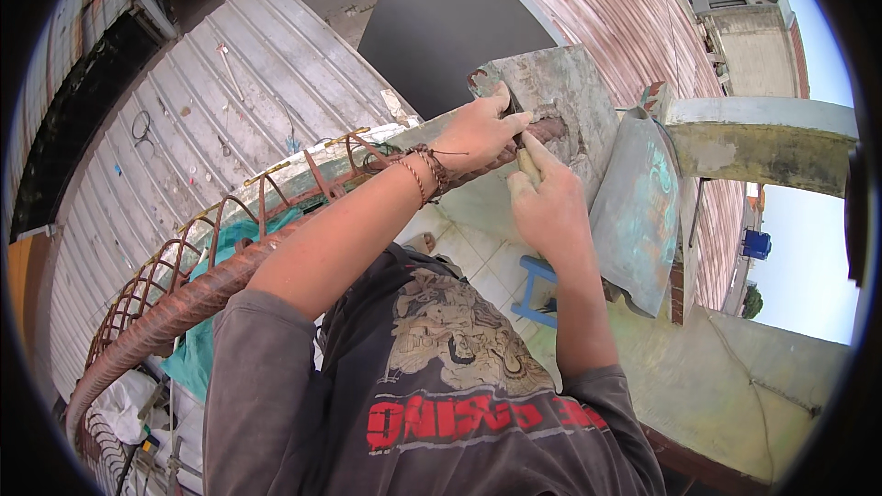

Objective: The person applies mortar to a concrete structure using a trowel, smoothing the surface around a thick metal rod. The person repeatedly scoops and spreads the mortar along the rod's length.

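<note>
My right hand [548, 207] is closed round a hand tool with a pale yellowish handle [528, 165], its index finger stretched along it. The tool's dark front part points at the concrete post [583, 83], mostly hidden by my fingers. My left hand [473, 136], with braided bracelets on the wrist, reaches in from the left. Its fingers are pinched together by the tool's front end; what they hold is hidden. Just beneath both hands, a rusty brown twisted handrail [551, 129] meets the post at a rough, chipped hole.
The handrail [175, 303] curves down to the lower left above a rusty bar lattice [138, 289]. Corrugated metal roofing [211, 92] lies beyond. A curved grey sheet [634, 211] leans right of the post. Below, a blue plastic stool [536, 292] stands on tiles.
</note>
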### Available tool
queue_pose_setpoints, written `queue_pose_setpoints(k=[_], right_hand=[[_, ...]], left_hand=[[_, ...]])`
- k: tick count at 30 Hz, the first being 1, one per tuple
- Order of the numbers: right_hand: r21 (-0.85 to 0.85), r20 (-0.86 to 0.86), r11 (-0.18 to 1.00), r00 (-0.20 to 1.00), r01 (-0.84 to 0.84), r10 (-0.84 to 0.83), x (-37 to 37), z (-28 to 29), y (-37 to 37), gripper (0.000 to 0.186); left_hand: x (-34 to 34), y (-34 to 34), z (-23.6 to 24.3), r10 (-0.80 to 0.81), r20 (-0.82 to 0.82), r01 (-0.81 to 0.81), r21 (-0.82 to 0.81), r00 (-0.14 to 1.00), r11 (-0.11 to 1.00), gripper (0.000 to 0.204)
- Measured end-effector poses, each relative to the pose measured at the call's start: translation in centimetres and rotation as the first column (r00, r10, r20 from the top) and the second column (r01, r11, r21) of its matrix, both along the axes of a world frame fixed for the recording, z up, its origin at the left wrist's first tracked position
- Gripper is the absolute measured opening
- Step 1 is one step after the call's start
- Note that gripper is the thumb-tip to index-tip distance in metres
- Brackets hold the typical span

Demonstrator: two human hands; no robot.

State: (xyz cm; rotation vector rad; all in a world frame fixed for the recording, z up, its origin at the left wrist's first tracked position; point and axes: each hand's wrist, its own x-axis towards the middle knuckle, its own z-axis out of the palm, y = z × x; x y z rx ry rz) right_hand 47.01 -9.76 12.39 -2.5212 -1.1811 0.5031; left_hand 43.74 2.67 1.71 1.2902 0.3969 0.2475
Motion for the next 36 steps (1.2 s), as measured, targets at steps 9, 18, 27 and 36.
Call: queue_pose_setpoints(k=[9, 18, 27, 36], right_hand=[[0.052, -0.033, 0.998, 0.999, 0.027, -0.025, 1.7, -1.4, -0.1, 0.052], [0.005, -0.039, 1.000, 0.999, 0.025, -0.025, 1.2, -1.7, 1.1, 0.053], [-0.011, -0.060, 0.999, 0.998, 0.031, -0.032, 1.3, -2.3, 1.1, 0.052], [-0.060, -0.104, 0.998, 0.995, -0.012, 0.006, 1.5, -1.3, 1.2, 0.049]], left_hand=[[0.7, 0.0, -0.4, 0.005, -0.100, -0.004, 0.012, 0.995, 1.000, 0.073], [1.1, 0.5, -1.5, 0.003, -0.174, 0.007, 0.058, 0.985, 0.998, 0.074], [1.6, -0.9, -1.5, 0.157, -0.210, -0.100, 0.262, 0.965, 0.960, 0.074], [1.7, -0.2, 0.0, 0.102, -0.289, -0.054, 0.168, 0.952, 0.984, 0.068]])
